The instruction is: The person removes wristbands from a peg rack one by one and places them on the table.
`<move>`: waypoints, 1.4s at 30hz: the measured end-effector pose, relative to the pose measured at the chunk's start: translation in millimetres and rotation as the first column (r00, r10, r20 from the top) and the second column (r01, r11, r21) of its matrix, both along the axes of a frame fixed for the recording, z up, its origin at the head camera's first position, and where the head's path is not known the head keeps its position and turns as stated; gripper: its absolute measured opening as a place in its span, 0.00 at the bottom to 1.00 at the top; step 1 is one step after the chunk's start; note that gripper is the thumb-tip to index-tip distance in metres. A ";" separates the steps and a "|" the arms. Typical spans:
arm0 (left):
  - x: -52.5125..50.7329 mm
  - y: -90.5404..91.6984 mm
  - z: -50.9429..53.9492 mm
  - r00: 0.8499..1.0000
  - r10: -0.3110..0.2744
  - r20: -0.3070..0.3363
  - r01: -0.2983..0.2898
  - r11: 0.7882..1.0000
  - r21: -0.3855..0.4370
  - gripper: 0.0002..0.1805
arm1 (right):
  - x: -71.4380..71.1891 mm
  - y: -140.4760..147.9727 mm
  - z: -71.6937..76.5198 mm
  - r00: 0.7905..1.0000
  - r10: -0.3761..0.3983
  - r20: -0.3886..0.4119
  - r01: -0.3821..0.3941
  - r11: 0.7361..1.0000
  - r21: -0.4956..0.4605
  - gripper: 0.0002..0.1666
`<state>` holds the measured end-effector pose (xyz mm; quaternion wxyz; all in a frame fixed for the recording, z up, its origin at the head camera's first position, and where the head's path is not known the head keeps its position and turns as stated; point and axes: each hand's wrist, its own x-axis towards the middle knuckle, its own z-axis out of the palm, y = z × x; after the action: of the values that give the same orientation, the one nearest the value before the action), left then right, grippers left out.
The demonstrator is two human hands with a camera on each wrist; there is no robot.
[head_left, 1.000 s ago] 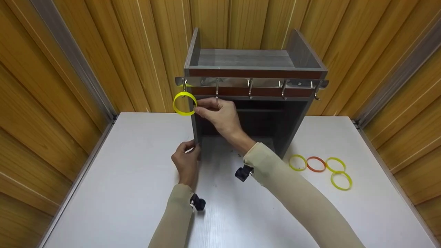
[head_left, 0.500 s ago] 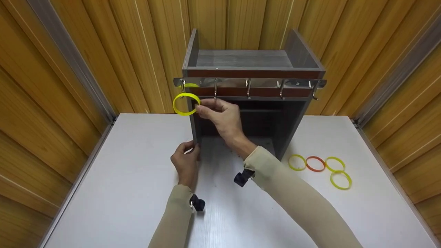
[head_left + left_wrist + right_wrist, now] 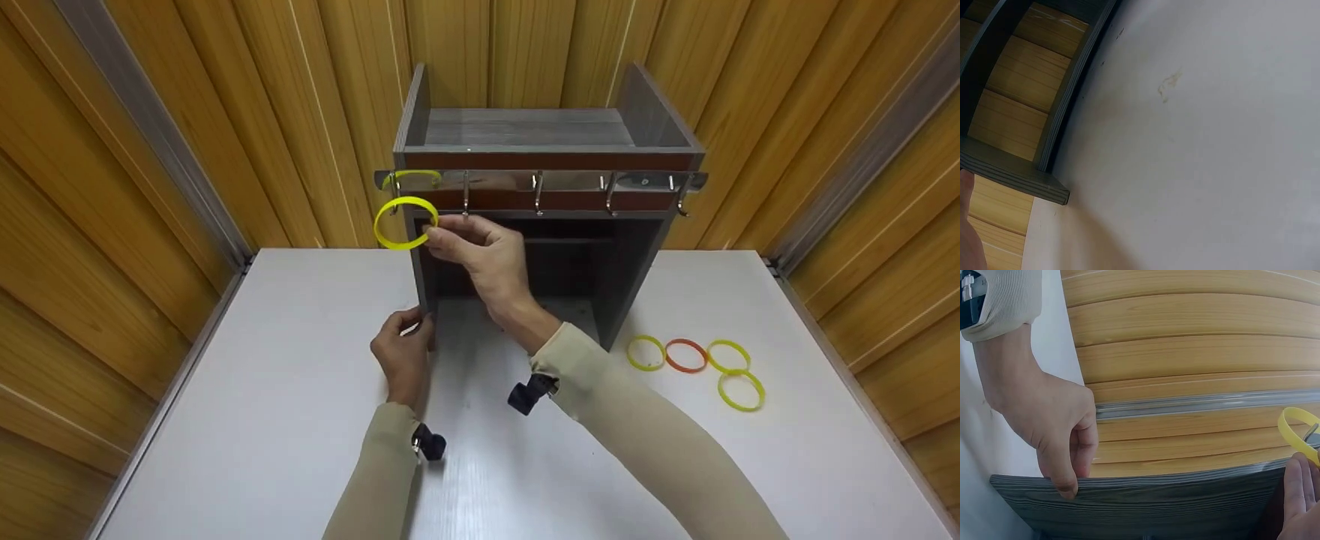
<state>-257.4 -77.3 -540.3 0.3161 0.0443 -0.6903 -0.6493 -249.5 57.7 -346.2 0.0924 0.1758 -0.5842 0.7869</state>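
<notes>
A yellow silicone wristband (image 3: 406, 201) is pinched between the thumb and fingers of my right hand (image 3: 487, 259), in front of the leftmost hook (image 3: 393, 187). In the right wrist view the hook's tip shows inside the loop of the wristband (image 3: 1289, 430); whether it bears on the hook I cannot tell. My left hand (image 3: 403, 349) pinches the lower front edge of the left side panel (image 3: 1145, 495) of a grey wooden cabinet (image 3: 525, 148). A shiny metal hook rail (image 3: 510, 180) runs across the cabinet's front.
On the white table (image 3: 285, 390), right of the cabinet, lie an orange-red wristband (image 3: 669, 358) and several yellow wristbands (image 3: 763, 391). Wood-look walls (image 3: 330, 112) enclose the back and sides. The rail's ends jut past the cabinet's sides.
The yellow wristband has tilted and risen slightly at the leftmost hook, and its reflection in the rail has grown. My left hand keeps its place on the panel. The view has shifted slightly.
</notes>
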 end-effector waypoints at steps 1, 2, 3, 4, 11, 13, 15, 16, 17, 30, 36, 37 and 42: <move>-0.3 -0.1 0.2 1.000 0.003 0.006 -0.003 1.000 0.000 0.09 | 0.8 0.8 0.1 1.000 0.001 -0.003 -0.001 1.000 -0.002 0.13; -0.4 -0.2 0.5 1.000 0.006 0.012 -0.006 1.000 0.000 0.09 | 1.6 1.6 0.2 1.000 0.002 -0.005 -0.002 1.000 -0.003 0.13; -0.5 -0.3 0.7 1.000 0.009 0.017 -0.009 1.000 0.003 0.09 | 2.3 2.6 0.1 1.000 0.002 -0.007 -0.002 1.000 -0.003 0.13; -0.8 -0.5 0.8 1.000 0.010 0.021 -0.010 1.000 0.006 0.08 | 3.1 3.7 0.1 1.000 0.002 -0.008 -0.002 1.000 -0.005 0.13; -2.6 -3.1 0.9 1.000 0.018 0.023 -0.018 1.000 0.010 0.08 | 7.8 10.8 -0.5 1.000 -0.006 -0.025 0.006 1.000 0.007 0.15; -3.0 -3.6 1.0 1.000 0.021 0.023 -0.021 1.000 0.008 0.08 | 8.8 11.8 -0.5 0.999 -0.006 -0.036 0.006 1.000 0.011 0.15; -3.6 -3.9 0.7 1.000 0.022 0.022 -0.022 1.000 0.013 0.08 | 9.5 12.2 -0.3 0.999 -0.007 -0.045 0.007 1.000 0.015 0.15; -4.1 -3.9 0.3 0.999 0.027 0.022 -0.027 1.000 0.015 0.08 | 10.0 12.0 0.1 0.999 -0.008 -0.046 0.008 1.000 0.014 0.15; -4.4 -4.2 0.2 0.999 0.026 0.019 -0.026 1.000 0.017 0.08 | 10.6 11.5 0.5 0.999 -0.007 -0.046 0.008 1.000 0.010 0.15; -2.8 -5.2 -1.5 0.999 0.009 0.038 -0.009 1.000 0.002 0.08 | 12.7 0.9 4.1 0.999 0.003 -0.048 -0.006 0.998 -0.062 0.12; -3.4 -4.5 -1.5 0.999 0.014 0.030 -0.014 1.000 -0.001 0.08 | 14.0 6.3 3.3 0.999 -0.007 -0.045 0.004 0.997 -0.073 0.11; -3.5 -4.5 -1.3 1.000 0.016 0.025 -0.016 1.000 0.000 0.08 | 14.2 8.1 3.1 0.999 -0.010 -0.047 0.007 0.997 -0.071 0.11; -3.7 -4.2 -0.8 1.000 0.013 0.001 -0.013 1.000 0.005 0.08 | 17.7 19.5 1.9 0.997 -0.033 -0.070 0.029 0.998 -0.049 0.11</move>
<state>-261.1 -81.5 -541.1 0.3199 0.0497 -0.6885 -0.6490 -231.8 77.2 -344.3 0.1293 0.1921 -0.5642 0.7925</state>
